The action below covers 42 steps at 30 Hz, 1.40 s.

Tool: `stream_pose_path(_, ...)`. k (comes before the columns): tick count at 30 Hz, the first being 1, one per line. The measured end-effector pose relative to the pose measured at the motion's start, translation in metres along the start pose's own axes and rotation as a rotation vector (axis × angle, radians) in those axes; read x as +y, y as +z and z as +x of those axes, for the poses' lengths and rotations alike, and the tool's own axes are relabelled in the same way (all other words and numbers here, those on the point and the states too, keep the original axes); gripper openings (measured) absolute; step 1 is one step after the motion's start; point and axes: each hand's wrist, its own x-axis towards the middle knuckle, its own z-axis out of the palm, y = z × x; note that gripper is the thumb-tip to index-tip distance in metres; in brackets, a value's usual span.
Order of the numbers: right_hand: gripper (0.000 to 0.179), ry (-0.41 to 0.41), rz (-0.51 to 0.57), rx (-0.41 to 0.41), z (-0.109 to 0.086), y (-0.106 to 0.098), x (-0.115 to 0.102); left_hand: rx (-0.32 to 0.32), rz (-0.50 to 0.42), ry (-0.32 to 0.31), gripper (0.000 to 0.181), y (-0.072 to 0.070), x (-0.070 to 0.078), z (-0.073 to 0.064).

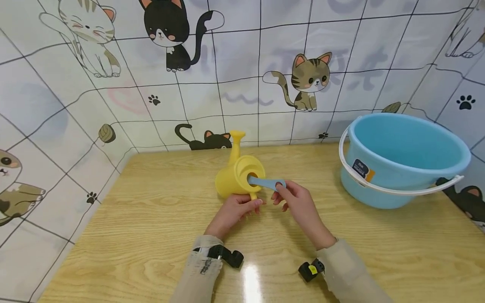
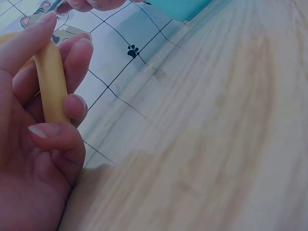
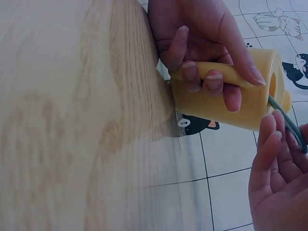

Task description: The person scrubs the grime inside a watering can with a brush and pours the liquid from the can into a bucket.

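A yellow toy watering can (image 1: 226,182) stands tilted on the table, its spout toward the wall and its round opening toward me. My left hand (image 1: 235,212) grips the can's handle, and in the left wrist view the fingers curl round that yellow handle (image 2: 52,89). Between thumb and fingers, my right hand (image 1: 297,202) pinches the end of a light blue flat handle (image 1: 265,183) with a hole near its tip. The far part of this blue handle goes into the can's opening, so whatever is on that end is hidden.
To the right stands a large light blue bucket (image 1: 386,185) with a white carrying handle (image 1: 401,192) hanging over its front. Cat-printed cloth (image 1: 242,97) forms walls behind and beside the wooden table (image 1: 151,235).
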Motion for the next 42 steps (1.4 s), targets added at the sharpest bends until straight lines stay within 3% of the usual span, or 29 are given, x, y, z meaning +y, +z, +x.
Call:
stream_pose_path(9,0.029,-0.102,0.092,0.013,-0.001,-0.002,0.001,-0.003,-0.009,0.003,0.043,0.000,0.000,0.001)
stream_pose_path(12,0.029,-0.158,0.092,-0.058,-0.002,-0.001,-0.001,-0.001,-0.011,0.003,0.043,-0.001,-0.001,0.001)
stream_pose_path(18,0.024,-0.264,0.028,-0.282,-0.005,0.003,0.000,0.011,0.015,0.011,0.036,-0.001,0.004,-0.001)
stream_pose_path(21,0.025,-0.282,0.027,-0.321,-0.007,0.004,-0.001,-0.001,0.000,0.014,0.036,-0.001,0.013,-0.005)
stream_pose_path(26,0.024,-0.253,0.019,-0.315,-0.012,0.005,-0.014,-0.011,-0.018,0.029,0.038,-0.001,0.022,-0.009)
stream_pose_path(31,0.021,-0.217,-0.020,-0.289,-0.016,0.006,-0.024,-0.006,-0.003,0.039,0.034,-0.002,0.008,-0.002)
stream_pose_path(35,0.021,-0.202,-0.041,-0.260,-0.012,0.006,-0.015,0.001,0.005,0.047,0.033,-0.002,-0.002,0.002)
stream_pose_path(42,0.024,-0.142,-0.049,-0.095,-0.006,0.003,0.000,-0.004,-0.008,0.020,0.043,-0.001,-0.002,0.001)
